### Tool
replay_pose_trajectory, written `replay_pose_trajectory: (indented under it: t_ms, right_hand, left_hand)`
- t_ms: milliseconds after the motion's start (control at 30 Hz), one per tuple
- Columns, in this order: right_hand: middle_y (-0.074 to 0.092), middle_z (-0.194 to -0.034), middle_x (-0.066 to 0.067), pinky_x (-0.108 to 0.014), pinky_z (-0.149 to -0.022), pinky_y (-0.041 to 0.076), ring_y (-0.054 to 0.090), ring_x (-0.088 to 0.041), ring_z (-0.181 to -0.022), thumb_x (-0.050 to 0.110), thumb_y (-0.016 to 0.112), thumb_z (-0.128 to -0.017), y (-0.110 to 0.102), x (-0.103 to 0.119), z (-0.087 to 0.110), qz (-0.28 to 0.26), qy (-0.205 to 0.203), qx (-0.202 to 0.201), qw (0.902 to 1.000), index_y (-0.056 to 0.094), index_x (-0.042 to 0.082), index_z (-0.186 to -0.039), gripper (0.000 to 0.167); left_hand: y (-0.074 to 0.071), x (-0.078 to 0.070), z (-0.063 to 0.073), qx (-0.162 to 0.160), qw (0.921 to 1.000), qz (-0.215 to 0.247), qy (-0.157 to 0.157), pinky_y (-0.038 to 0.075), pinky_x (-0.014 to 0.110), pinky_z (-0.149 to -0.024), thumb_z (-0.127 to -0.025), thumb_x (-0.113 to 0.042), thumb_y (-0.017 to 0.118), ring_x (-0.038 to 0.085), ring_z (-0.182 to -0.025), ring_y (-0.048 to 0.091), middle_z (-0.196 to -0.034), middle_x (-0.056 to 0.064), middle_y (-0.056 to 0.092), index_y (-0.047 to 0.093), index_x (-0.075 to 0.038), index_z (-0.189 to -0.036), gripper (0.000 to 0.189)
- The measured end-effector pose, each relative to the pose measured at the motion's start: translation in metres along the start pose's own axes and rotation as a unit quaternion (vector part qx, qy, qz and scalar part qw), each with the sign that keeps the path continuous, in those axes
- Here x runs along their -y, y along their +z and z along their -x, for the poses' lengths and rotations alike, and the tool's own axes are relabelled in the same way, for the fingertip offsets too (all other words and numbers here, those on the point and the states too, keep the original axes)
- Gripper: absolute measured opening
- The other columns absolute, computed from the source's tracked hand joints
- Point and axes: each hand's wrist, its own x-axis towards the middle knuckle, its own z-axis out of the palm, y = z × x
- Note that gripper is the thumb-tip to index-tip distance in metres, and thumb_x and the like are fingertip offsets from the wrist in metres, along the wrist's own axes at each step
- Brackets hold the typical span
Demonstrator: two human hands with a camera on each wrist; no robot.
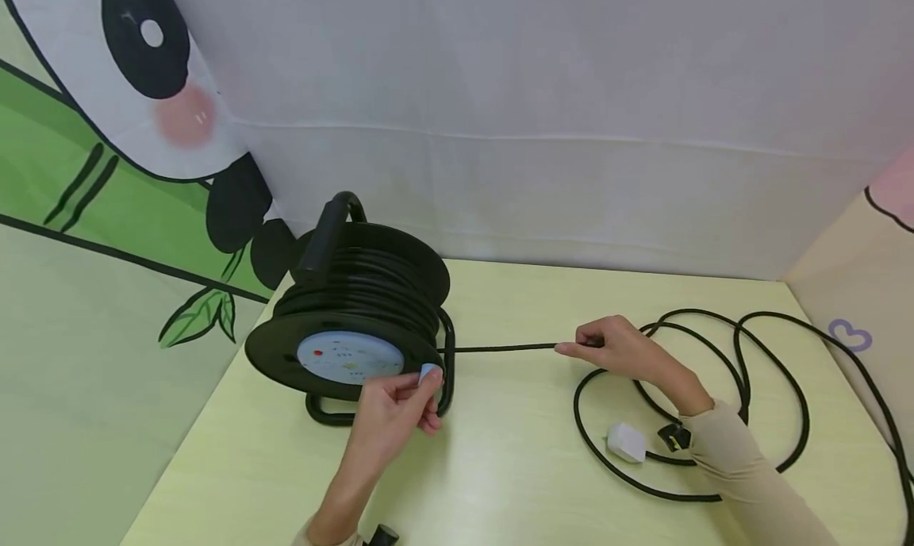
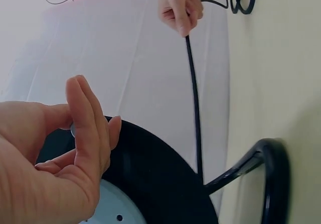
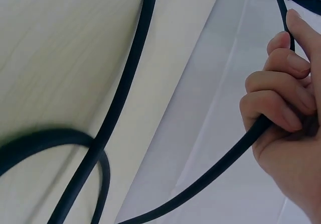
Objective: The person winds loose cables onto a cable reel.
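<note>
A black cable reel (image 1: 274,347) with a blue centre disc (image 1: 346,357) stands at the left of the table, thick turns of cable wound on its drum. My left hand (image 1: 391,415) pinches a small light-blue knob (image 1: 426,370) at the reel's near rim between thumb and fingers. In the left wrist view the fingers mostly hide that knob. From the reel, a black cable (image 1: 503,348) runs taut to the right. My right hand (image 1: 628,351) grips this cable, fingers curled round it, as the right wrist view also shows; beyond the fist it hangs slack.
Loose cable loops (image 1: 803,403) spread over the right of the table and run off its right edge. A white plug (image 1: 626,442) lies among them, under the right forearm. The reel has a tube stand (image 1: 447,371) and a top handle (image 1: 324,232). A white curtain (image 1: 543,173) hangs behind.
</note>
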Motion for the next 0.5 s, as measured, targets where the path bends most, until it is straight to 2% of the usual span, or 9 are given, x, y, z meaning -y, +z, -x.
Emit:
replay_pose_trajectory:
  t_ms: [133, 300, 500]
  right_hand:
    - [0.027, -0.056, 0.018, -0.019, -0.053, 0.023, 0.025, -0.001, -0.054, 0.042, 0.071, -0.098, 0.005, 0.007, -0.004, 0.011, -0.019, 0.008, 0.9997, 0.048, 0.025, -0.063, 0.045]
    - [0.025, -0.056, 0.019, -0.019, -0.053, 0.021, 0.022, 0.0, -0.053, 0.041, 0.071, -0.098, 0.004, 0.01, -0.002, 0.035, -0.032, 0.0, 0.9988, 0.044, 0.025, -0.061, 0.048]
    - [0.026, -0.056, 0.019, -0.019, -0.051, 0.021, 0.023, 0.001, -0.053, 0.045, 0.072, -0.096, -0.01, 0.007, 0.009, 0.063, -0.02, -0.017, 0.9977, 0.044, 0.026, -0.06, 0.05]
  left_hand:
    - [0.0, 0.009, 0.0, -0.001, 0.9999, -0.005, -0.016, 0.062, 0.03, -0.053, -0.098, -0.018, 0.072, 0.018, -0.052, 0.066, -0.066, 0.015, 0.065, 0.07, 0.006, -0.077, 0.032]
    - [-0.004, 0.024, 0.0, -0.005, 0.9989, -0.019, -0.042, 0.063, 0.031, -0.055, -0.099, -0.018, 0.072, 0.018, -0.054, 0.067, -0.065, 0.013, 0.066, 0.07, 0.006, -0.079, 0.032]
    - [-0.015, 0.041, -0.001, -0.011, 0.9967, -0.044, -0.067, 0.063, 0.031, -0.057, -0.101, -0.019, 0.069, 0.02, -0.056, 0.069, -0.068, 0.014, 0.067, 0.07, 0.009, -0.082, 0.034]
